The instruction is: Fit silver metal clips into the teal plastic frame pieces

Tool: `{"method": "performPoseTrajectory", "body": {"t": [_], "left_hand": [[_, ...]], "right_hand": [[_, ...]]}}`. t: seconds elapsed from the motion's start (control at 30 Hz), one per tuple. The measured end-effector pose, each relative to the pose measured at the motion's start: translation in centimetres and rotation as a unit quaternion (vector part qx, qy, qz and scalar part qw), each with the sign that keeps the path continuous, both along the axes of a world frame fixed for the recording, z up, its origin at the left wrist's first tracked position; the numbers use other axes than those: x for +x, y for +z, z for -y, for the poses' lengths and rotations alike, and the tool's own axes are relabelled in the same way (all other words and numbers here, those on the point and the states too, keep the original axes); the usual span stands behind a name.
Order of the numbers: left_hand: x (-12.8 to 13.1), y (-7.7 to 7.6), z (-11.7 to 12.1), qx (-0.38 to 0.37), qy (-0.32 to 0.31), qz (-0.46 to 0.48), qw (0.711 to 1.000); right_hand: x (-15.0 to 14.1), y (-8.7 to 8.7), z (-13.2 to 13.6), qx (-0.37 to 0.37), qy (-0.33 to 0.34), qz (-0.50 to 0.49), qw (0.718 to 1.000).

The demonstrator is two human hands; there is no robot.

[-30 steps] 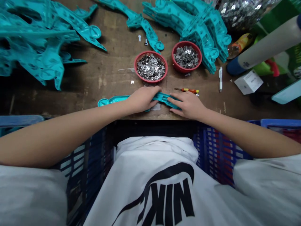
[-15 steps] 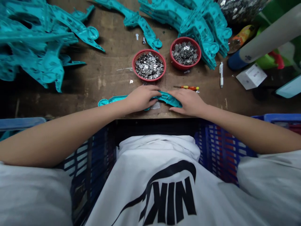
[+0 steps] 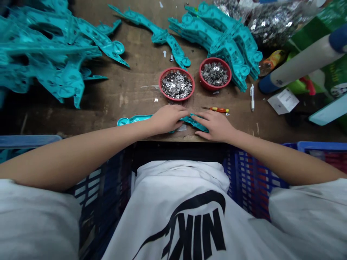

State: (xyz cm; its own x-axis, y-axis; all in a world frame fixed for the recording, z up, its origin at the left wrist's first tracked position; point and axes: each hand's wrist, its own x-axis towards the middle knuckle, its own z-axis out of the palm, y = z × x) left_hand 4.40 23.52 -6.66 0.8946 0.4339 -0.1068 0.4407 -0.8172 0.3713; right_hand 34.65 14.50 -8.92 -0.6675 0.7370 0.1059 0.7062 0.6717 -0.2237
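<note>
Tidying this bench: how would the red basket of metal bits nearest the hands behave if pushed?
The red plastic basket probably feels heavy for its size, being filled with small metal pieces. Those loose pieces would likely spill if it tipped. On the rough wooden bench it should slide rather than roll.

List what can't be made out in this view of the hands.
Head view:
Middle of the teal plastic part: covered by the left hand and right hand.
Shapes of the small metal pieces in the red baskets: too small.
Bag of metal pieces: cut off by the top edge.
</note>
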Motion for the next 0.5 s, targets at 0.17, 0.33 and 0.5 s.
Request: {"method": "performPoseTrajectory", "body": {"t": [0.17,0.33,0.5], "left_hand": [[-0.4,6.2,3.6,0.200,0.033,0.093,0.975],[-0.8,9.9,5.7,0.363,-0.089,0.389,0.842],[0.2,4.6,2.5,0.199,-0.258,0.172,0.930]], "right_hand": [[0.7,1.7,-0.3,0.151,0.041,-0.045,0.987],[1.1,3.9,-3.3,0.223,-0.137,-0.174,0.949],[-2.4,5.1,-15.1,0.177,-0.270,-0.178,0.930]]}}
